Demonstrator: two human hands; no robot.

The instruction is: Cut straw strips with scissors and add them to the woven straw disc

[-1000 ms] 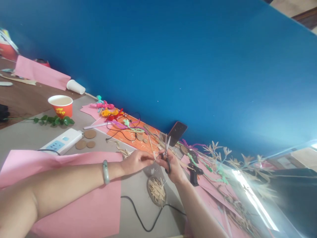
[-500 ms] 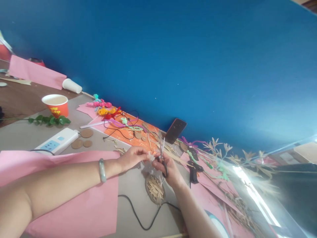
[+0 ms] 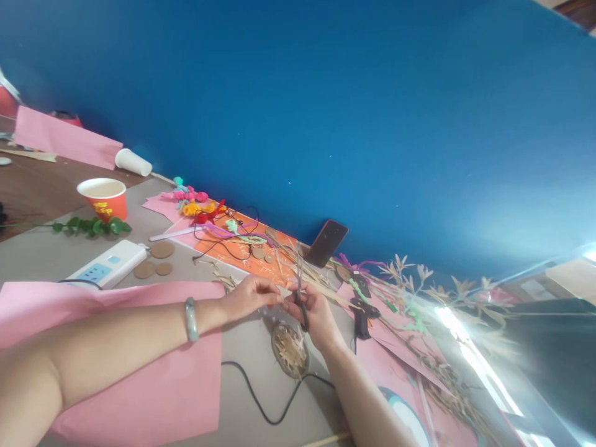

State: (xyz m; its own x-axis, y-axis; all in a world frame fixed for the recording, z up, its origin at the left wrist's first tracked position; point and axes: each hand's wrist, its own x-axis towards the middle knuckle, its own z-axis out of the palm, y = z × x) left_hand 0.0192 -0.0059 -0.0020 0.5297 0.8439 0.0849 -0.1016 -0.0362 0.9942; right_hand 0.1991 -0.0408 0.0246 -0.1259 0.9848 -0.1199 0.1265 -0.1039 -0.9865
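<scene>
My left hand [image 3: 256, 293], with a pale green bangle [image 3: 190, 320] on its wrist, has its fingertips pinched together. What they hold is too small to make out. Its tips meet the fingers of my right hand [image 3: 313, 313]. That hand grips a pair of scissors [image 3: 300, 295] with dark handles, the blades pointing up and away from me. Just below both hands lies a small oval dish [image 3: 291, 351] heaped with pale straw-like pieces.
Pink paper [image 3: 186, 385] lies under my left arm, beside a white power strip [image 3: 109, 264]. A red paper cup [image 3: 103, 198] stands at the left. A phone [image 3: 326, 243] leans against the blue wall. A glue gun [image 3: 363, 316] and dried stems lie at the right. A black cable [image 3: 261, 403] crosses the front.
My right hand has moved slightly left, up against the left fingertips, and the scissors have turned a little. The whitish bits seen between the hands earlier are now mostly hidden.
</scene>
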